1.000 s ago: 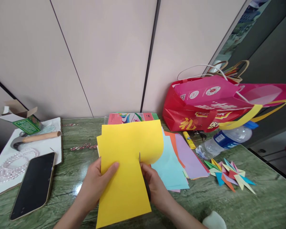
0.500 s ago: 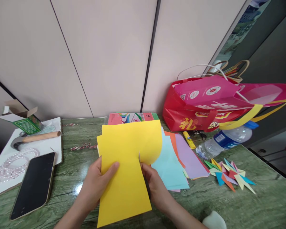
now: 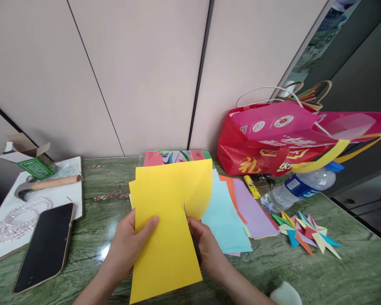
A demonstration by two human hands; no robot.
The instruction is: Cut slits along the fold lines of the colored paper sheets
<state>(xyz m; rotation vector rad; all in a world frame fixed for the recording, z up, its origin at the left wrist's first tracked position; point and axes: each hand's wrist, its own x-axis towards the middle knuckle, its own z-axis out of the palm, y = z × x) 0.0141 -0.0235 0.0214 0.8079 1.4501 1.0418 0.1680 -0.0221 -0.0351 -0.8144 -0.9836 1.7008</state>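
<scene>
A large sheet of yellow paper [image 3: 165, 237] is held up over the table by my left hand [image 3: 131, 239], thumb on top and the other fingers underneath. At its right edge my right hand [image 3: 206, 243] is closed around dark-handled scissors [image 3: 196, 250]. Most of the scissors is hidden by the paper and my fingers; a bit of blade shows in a slit in the sheet. Beyond the slit, the right part of the paper curls upward. Sheets of light blue paper [image 3: 228, 220] and purple paper [image 3: 254, 207] lie to the right of my hand.
At right are folded paper pieces [image 3: 307, 233], a glue stick [image 3: 252, 187], a water bottle [image 3: 307, 184] and a red bag [image 3: 241, 148]. A phone [image 3: 44, 248], a bead string [image 3: 17, 220], a wooden-handled hammer [image 3: 55, 183] and a green box [image 3: 36, 167] are at left.
The curled right part of the yellow paper has shifted slightly left, and the blade has tilted a little. More of the dark scissor handle shows. My left hand has stayed in place.
</scene>
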